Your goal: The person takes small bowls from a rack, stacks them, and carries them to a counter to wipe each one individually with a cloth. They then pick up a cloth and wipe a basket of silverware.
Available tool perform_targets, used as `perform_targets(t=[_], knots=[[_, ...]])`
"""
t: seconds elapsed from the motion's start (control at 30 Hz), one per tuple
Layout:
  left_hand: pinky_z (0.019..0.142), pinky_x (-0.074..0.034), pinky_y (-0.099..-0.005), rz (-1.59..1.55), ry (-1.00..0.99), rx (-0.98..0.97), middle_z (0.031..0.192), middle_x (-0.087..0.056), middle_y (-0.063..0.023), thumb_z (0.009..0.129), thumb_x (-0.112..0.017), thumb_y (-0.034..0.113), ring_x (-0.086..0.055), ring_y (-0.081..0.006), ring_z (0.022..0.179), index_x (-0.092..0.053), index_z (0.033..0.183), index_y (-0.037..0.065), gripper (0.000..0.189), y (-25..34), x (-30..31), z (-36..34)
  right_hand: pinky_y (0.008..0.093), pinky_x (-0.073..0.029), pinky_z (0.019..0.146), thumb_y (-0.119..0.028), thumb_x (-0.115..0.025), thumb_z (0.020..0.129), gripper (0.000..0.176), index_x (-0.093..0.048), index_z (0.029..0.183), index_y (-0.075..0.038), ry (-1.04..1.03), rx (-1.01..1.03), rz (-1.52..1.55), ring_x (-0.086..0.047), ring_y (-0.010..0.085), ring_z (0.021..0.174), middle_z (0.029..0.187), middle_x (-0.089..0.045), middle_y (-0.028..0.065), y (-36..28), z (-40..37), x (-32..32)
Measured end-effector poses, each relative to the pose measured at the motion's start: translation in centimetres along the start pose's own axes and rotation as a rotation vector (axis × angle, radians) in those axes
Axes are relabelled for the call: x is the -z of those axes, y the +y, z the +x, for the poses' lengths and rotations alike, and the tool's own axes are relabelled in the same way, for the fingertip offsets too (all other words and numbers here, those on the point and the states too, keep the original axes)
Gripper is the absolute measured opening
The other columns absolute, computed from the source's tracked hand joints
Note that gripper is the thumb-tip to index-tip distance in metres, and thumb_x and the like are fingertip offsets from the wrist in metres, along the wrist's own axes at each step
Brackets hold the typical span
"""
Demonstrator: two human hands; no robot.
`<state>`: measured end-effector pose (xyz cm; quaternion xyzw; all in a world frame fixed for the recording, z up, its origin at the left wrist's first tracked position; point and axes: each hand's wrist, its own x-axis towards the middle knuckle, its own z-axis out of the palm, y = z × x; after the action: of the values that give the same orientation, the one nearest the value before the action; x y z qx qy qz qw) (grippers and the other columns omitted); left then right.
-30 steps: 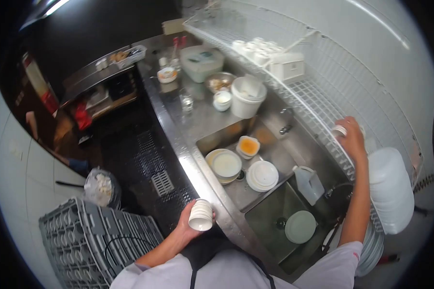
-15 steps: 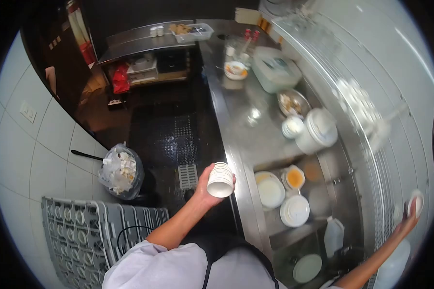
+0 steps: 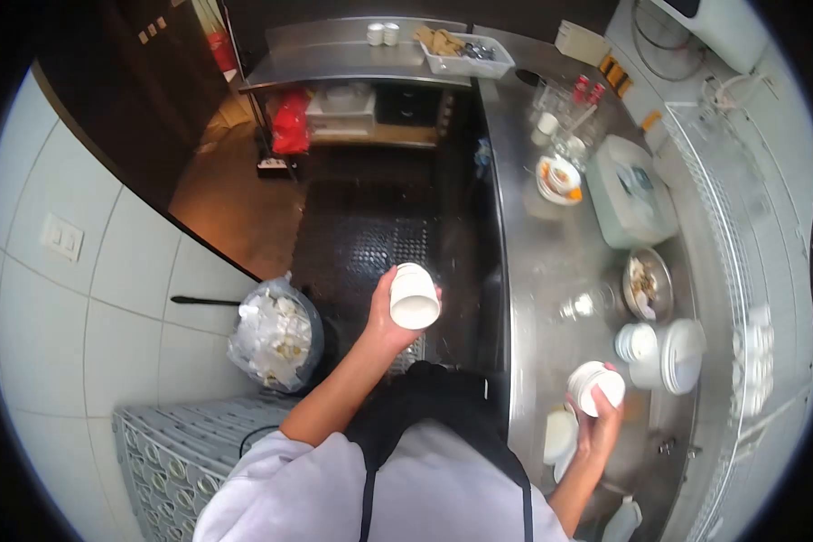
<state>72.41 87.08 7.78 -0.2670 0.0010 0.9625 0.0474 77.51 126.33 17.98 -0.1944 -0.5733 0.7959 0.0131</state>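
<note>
Near the middle of the view, my left hand is wrapped round a stack of white cups, whose open mouth faces me. Over the sink's edge on the right, my right hand grips another white stack, cups or small bowls, with fingers over its near side. Below that hand, pale containers sit in the sink, partly hidden. More white stacked dishes stand beside a white tub on the counter to the right.
A steel counter runs along the right, bearing a greenish bin, a metal bowl of scraps, glasses and dishes. Above it is a wire rack. At left are a lined trash bin and grey dish racks.
The view has turned left. My right hand has come from the wire rack at far right to over the sink, now with a white stack in it. My left hand still holds its cups.
</note>
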Motion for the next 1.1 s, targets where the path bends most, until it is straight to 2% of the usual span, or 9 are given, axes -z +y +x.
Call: perform_targets(t=[0.1, 0.2, 0.33, 0.4, 0.53, 0.6, 0.7, 0.87, 1.1], knots=[[0.087, -0.057, -0.0510, -0.019, 0.045, -0.047, 0.108, -0.068, -0.0175, 0.096, -0.062, 0.047, -0.066, -0.0373, 0.103, -0.067, 0.113, 0.010, 0.041, 4.9, -1.6, 2.6, 0.0501, -0.064, 0.083, -0.005, -0.076, 0.086, 0.051, -0.060, 0.135, -0.003, -0.132, -0.105, 0.060, -0.069, 0.0283, 0.106, 0.121, -0.066, 0.0126, 4.0, 6.3, -10.2], [0.084, -0.058, -0.0519, -0.040, 0.052, -0.086, 0.100, -0.069, -0.0189, 0.098, -0.059, 0.046, -0.067, -0.0397, 0.096, -0.067, 0.108, 0.008, 0.040, 10.2, -3.0, 7.1, 0.0372, -0.058, 0.095, -0.001, -0.077, 0.085, 0.048, -0.064, 0.132, -0.002, -0.385, -0.190, 0.050, -0.069, 0.0219, 0.107, 0.117, -0.069, 0.0105, 5.7, 12.0, -21.5], [0.086, -0.058, -0.0516, -0.060, 0.044, -0.167, 0.107, -0.069, -0.0200, 0.098, -0.058, 0.049, -0.067, -0.0390, 0.098, -0.067, 0.112, 0.007, 0.046, 17.7, -5.2, 12.7, 0.0311, -0.053, 0.097, 0.000, -0.079, 0.083, 0.049, -0.066, 0.131, 0.000, -0.651, -0.219, -0.034, -0.068, 0.0197, 0.108, 0.118, -0.070, 0.0110, 7.5, 20.0, -35.8], [0.086, -0.058, -0.0512, -0.076, 0.045, -0.207, 0.110, -0.068, -0.0205, 0.098, -0.058, 0.051, -0.066, -0.0384, 0.099, -0.066, 0.115, 0.006, 0.049, 21.8, -7.2, 14.7, 0.0371, -0.057, 0.096, -0.006, -0.078, 0.087, 0.050, -0.063, 0.134, -0.001, -0.814, -0.259, -0.118, -0.069, 0.0229, 0.110, 0.122, -0.069, 0.0127, 9.0, 24.9, -42.4], [0.086, -0.058, -0.0511, -0.173, 0.047, -0.320, 0.113, -0.067, -0.0207, 0.096, -0.060, 0.053, -0.066, -0.0376, 0.101, -0.065, 0.119, 0.005, 0.053, 29.8, -8.6, 18.6, 0.0523, -0.064, 0.087, -0.020, -0.075, 0.094, 0.049, -0.059, 0.136, -0.002, -0.924, -0.582, -0.218, -0.070, 0.0290, 0.110, 0.123, -0.069, 0.0147, 15.7, 35.9, -55.0], [0.085, -0.058, -0.0509, -0.253, 0.085, -0.393, 0.113, -0.067, -0.0205, 0.095, -0.060, 0.053, -0.066, -0.0375, 0.102, -0.064, 0.119, 0.005, 0.054, 33.1, -9.5, 19.8, 0.0504, -0.064, 0.085, -0.020, -0.072, 0.096, 0.040, -0.060, 0.129, -0.002, -0.867, -0.676, -0.225, -0.072, 0.0302, 0.107, 0.119, -0.071, 0.0152, 18.4, 40.2, -60.8], [0.083, -0.058, -0.0507, -0.335, 0.056, -0.430, 0.112, -0.067, -0.0201, 0.093, -0.062, 0.055, -0.066, -0.0372, 0.102, -0.064, 0.118, 0.006, 0.055, 39.7, -8.8, 23.1, 0.0554, -0.062, 0.090, -0.023, -0.073, 0.095, 0.043, -0.059, 0.131, -0.004, -0.797, -0.776, -0.189, -0.071, 0.0316, 0.109, 0.123, -0.069, 0.0155, 22.7, 46.1, -69.0], [0.079, -0.057, -0.0502, -0.434, 0.112, -0.479, 0.110, -0.067, -0.0200, 0.095, -0.061, 0.054, -0.066, -0.0374, 0.099, -0.065, 0.117, 0.008, 0.051, 52.6, -11.2, 28.5, 0.0580, -0.061, 0.090, -0.021, -0.071, 0.095, 0.044, -0.057, 0.134, -0.007, -0.691, -0.670, -0.187, -0.069, 0.0337, 0.111, 0.127, -0.066, 0.0149, 26.5, 52.4, -82.4], [0.080, -0.058, -0.0509, -0.285, 0.083, -0.401, 0.108, -0.068, -0.0212, 0.097, -0.057, 0.055, -0.067, -0.0387, 0.098, -0.065, 0.117, 0.007, 0.052, 70.2, -17.0, 34.9, 0.0461, -0.064, 0.077, -0.022, -0.074, 0.092, 0.047, -0.057, 0.133, -0.005, -0.589, -0.388, -0.341, -0.071, 0.0286, 0.101, 0.119, -0.068, 0.0138, 27.6, 58.8, -98.2]])
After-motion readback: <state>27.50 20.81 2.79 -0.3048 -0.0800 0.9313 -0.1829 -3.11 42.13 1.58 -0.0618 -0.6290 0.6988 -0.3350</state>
